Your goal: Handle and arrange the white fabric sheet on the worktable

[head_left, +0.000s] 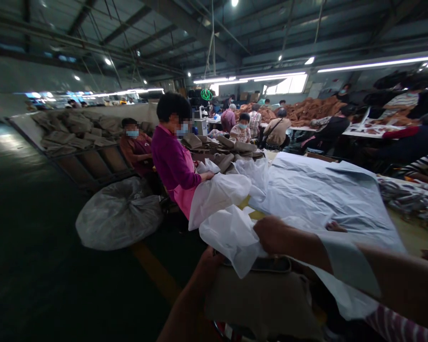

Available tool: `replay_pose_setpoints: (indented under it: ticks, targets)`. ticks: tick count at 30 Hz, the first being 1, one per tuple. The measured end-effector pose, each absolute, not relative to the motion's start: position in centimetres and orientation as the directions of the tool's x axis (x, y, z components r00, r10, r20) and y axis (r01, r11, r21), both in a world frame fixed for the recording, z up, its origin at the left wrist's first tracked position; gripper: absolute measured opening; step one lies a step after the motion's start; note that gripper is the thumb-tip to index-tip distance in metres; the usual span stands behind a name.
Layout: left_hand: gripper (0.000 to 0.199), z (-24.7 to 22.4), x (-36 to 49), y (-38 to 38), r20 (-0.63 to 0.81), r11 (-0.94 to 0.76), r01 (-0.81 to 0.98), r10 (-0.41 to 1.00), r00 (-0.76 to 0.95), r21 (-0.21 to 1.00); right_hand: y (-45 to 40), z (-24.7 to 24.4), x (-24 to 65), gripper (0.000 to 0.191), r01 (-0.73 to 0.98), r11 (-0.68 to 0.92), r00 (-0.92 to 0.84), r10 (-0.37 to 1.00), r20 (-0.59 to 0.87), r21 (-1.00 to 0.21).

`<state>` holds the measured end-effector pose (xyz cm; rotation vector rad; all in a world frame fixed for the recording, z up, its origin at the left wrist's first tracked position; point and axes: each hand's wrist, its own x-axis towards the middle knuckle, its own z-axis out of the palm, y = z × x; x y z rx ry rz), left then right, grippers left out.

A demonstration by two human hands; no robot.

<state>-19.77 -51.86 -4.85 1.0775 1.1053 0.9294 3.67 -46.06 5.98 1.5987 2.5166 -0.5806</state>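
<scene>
The thin, translucent white plastic bag is at the near left end of the table, above a taupe fabric item with a dark upper rim. The left hand is partly closed at the lower edge of the bag, beside the dark rim; its fingertips are in shadow, so which layer it grips cannot be told. The right hand is curled at the right side of the bag, knuckles outward, and appears to have hold of the film; its finger opening is hidden. State of the parts: the film is bunched and billowed, not flat, and the visible face of the taupe item is uncovered. Whether any part of the item is inside the bag cannot be determined. Edges and clearance: pale blue-white plastic sheeting covers much of the table on the right and limits travel there. Ahead, a co-worker in a purple top handles similar white film, close to the bag. The wider margin appears to be on the left, above the dark green floor, where a large, rounded clear plastic sack stands farther off.
</scene>
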Motion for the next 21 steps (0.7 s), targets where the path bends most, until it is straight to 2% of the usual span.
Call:
replay_pose_setpoints:
  ticks: [3, 5, 8, 11, 13, 15, 16, 18, 20, 21]
  targets:
    - [0.056, -4.5, -19.8, -52.0, -0.191, 0.213, -0.077, 0.955, 0.226, 0.974, -45.6, 5.0, 1.9, 0.017, 0.892, 0.438, -0.447, 0.826, -0.343, -0.109]
    - [0.066, -4.7, -19.9, -51.8, -0.183, 0.203, -0.079, 0.960, 0.211, 0.976, -45.1, 5.5, 2.3, 0.018, 0.875, 0.467, -0.479, 0.797, -0.368, -0.127]
    - [0.081, -5.5, -20.1, -51.3, -0.191, 0.203, -0.049, 0.966, 0.175, 0.978, -43.9, 7.3, 4.6, 0.023, 0.828, 0.516, -0.556, 0.699, -0.450, -0.222]
    - [0.083, -5.9, -20.2, -51.1, -0.203, 0.214, -0.047, 0.964, 0.170, 0.976, -42.1, 8.1, 6.8, 0.051, 0.810, 0.502, -0.585, 0.727, -0.359, -0.303]
    - [0.079, -5.8, -20.2, -51.1, -0.217, 0.233, -0.075, 0.961, 0.174, 0.970, -40.6, 7.3, 7.6, 0.083, 0.794, 0.496, -0.594, 0.755, -0.278, -0.351]
    - [0.077, -5.5, -20.1, -51.2, -0.228, 0.248, -0.110, 0.959, 0.167, 0.963, -39.2, 5.5, 8.2, 0.115, 0.765, 0.465, -0.622, 0.711, -0.327, -0.446]
    - [0.077, -5.4, -20.0, -51.3, -0.234, 0.255, -0.123, 0.958, 0.163, 0.959, -38.7, 4.5, 8.4, 0.125, 0.747, 0.428, -0.640, 0.669, -0.378, -0.508]
    - [0.078, -5.2, -20.0, -51.3, -0.242, 0.261, -0.122, 0.959, 0.151, 0.958, -38.2, 2.7, 8.9, 0.127, 0.714, 0.339, -0.669, 0.588, -0.454, -0.613]
    - [0.077, -5.1, -20.0, -51.3, -0.243, 0.257, -0.099, 0.960, 0.138, 0.961, -38.6, 1.7, 9.3, 0.112, 0.698, 0.310, -0.676, 0.584, -0.451, -0.645]
    - [0.076, -5.1, -20.1, -51.3, -0.239, 0.252, -0.088, 0.961, 0.136, 0.964, -39.0, 1.6, 9.4, 0.101, 0.716, 0.325, -0.654, 0.622, -0.431, -0.618]
